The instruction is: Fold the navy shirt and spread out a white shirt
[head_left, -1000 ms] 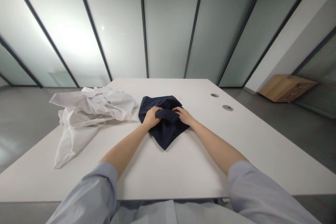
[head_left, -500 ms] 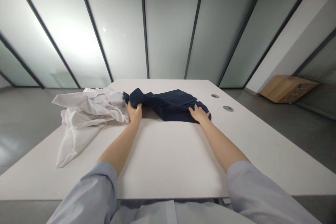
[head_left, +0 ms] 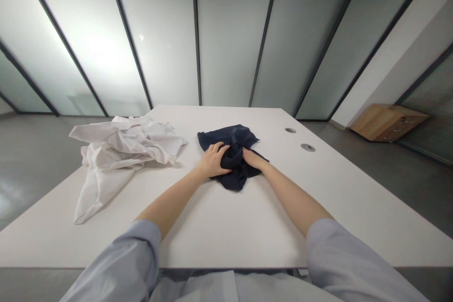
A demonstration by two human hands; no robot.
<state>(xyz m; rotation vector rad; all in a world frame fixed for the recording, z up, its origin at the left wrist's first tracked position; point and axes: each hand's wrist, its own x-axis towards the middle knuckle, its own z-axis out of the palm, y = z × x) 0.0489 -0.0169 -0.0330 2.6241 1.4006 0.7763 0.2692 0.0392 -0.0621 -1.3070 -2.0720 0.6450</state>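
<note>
A dark navy piece of clothing lies bunched up near the middle of the table, its exact kind hidden by the folds. From its left side my left hand grips the bunch, fingers curved over the cloth. My right hand holds the same clothing from the right, its fingertips partly buried in the folds. Apart from both hands, a crumpled white garment rests on the left of the table, one corner pointing toward me.
The white table carries two round cable grommets near its right side: a farther grommet and a nearer grommet. Frosted glass panels stand behind it. A wooden cabinet is on the floor at right.
The navy clothing, stretched out sideways before, is now gathered into a compact bunch. My left hand has moved right, away from the white garment, and my right hand has moved slightly left.
</note>
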